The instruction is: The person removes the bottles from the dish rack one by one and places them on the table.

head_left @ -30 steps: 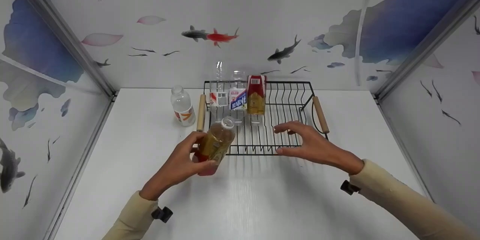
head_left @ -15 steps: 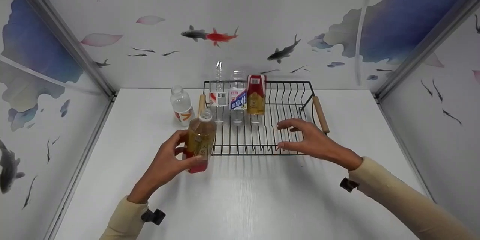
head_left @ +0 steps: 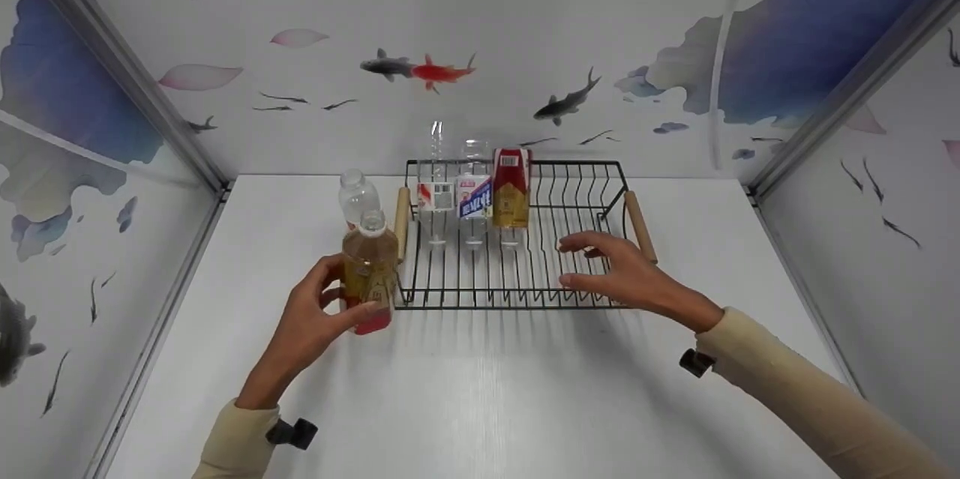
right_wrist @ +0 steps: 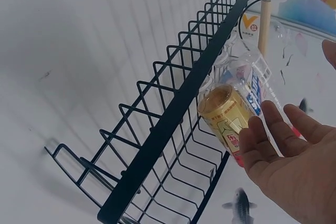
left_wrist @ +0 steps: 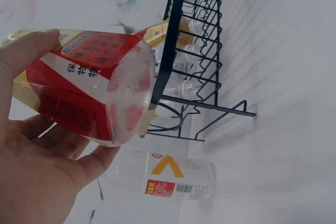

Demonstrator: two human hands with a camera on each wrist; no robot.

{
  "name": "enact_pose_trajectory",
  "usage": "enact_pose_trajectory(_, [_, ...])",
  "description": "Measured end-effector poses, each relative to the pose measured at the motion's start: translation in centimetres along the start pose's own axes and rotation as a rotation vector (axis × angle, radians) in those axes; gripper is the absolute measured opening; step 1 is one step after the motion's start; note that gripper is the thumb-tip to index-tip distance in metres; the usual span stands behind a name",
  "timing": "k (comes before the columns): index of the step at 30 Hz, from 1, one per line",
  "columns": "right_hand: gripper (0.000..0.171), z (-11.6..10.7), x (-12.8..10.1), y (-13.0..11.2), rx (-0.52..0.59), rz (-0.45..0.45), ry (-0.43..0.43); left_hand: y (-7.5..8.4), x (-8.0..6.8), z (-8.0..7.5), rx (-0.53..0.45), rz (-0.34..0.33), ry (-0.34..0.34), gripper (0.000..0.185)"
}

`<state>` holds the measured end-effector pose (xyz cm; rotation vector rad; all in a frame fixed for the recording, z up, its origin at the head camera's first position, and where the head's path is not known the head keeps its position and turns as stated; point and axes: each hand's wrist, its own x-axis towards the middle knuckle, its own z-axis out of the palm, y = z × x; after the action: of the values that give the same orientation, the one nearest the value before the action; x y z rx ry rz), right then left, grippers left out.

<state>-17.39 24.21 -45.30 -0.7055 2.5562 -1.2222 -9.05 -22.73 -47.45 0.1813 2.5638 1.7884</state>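
Note:
My left hand (head_left: 311, 314) grips an uncapped clear bottle with a red and gold label (head_left: 369, 276), mouth upward, at the left front of the wire dish rack (head_left: 517, 299). In the left wrist view, the clear base of this bottle (left_wrist: 131, 93) shows, with the thumb and fingers around its sides. Behind it, partly hidden, a clear bottle with an orange mark (left_wrist: 178, 176) stands on the table. Over the right part of the rack hovers my right hand (head_left: 630, 273), fingers loosely bent and holding nothing. A red and gold bottle (right_wrist: 226, 114) in the rack lies beyond its fingers.
Three bottles lean mouth-down in the rack's left half: a clear one with a white and red label (head_left: 436, 198), one with a blue and white label (head_left: 475, 198), and a red and gold one. Wooden handles (head_left: 639, 226) flank the rack. Printed panels surround the table.
My left hand has carried the red and gold bottle leftward, from over the rack's front edge to its left corner, turning it more upright. The right hand has barely shifted.

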Motion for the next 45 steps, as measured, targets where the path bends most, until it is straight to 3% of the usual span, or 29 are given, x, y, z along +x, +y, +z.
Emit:
enact_pose_trajectory(23, [0.058,0.1,0.9,1.0,-0.006,0.011,0.019,-5.8,-0.2,-2.4,-0.049,-0.147,0.162,0.084])
enact_pose_trajectory(45, [0.057,-0.3,0.9,2.1,0.006,0.016,0.039,-9.8,1.3,-2.9,-0.1,-0.185,0.255,0.084])
